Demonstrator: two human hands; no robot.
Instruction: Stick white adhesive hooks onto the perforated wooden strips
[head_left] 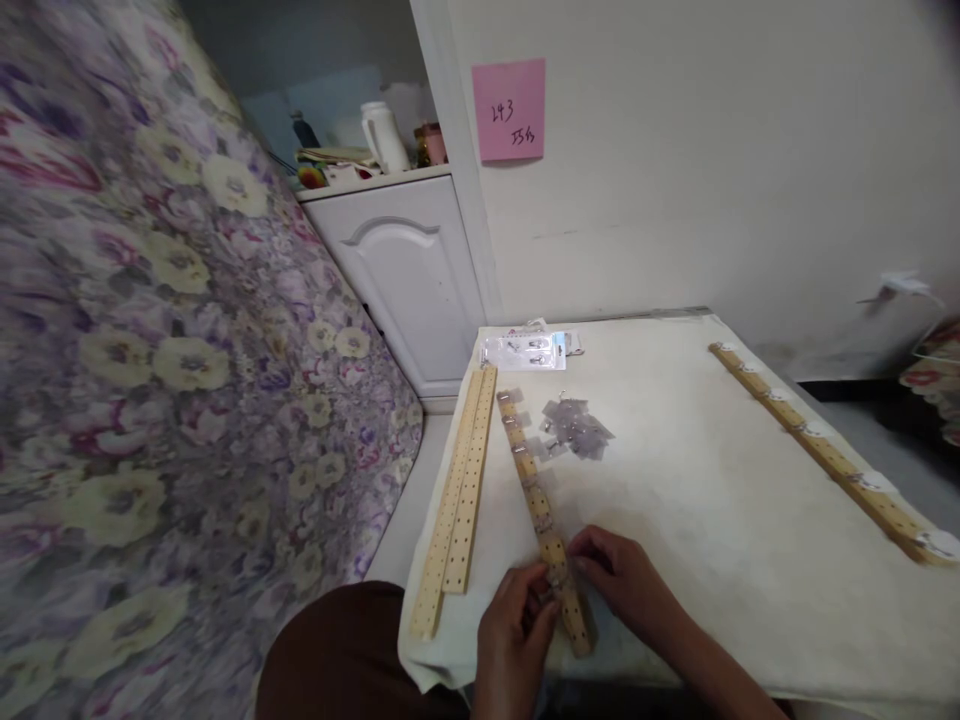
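Note:
A narrow wooden strip with holes [541, 510] lies lengthwise in front of me on the cloth-covered table. Small metal pieces on clear plastic film sit at intervals along it. My left hand [516, 632] is at the near part of the strip, its fingers curled together against the left edge. Across from it, my right hand [616, 570] has thumb and fingertips closed at the right edge. Whatever is between either hand's fingers is too small or hidden to make out. Beyond the hands lies a pile of small clear packets with metal pieces [576, 428].
Two more perforated wooden strips [459, 500] lie side by side at the left. Along the right table edge is another strip with white pieces [825, 455]. Clear packaging [523, 351] rests at the back of the table [720, 560]. A floral curtain [187, 400] hangs on the left.

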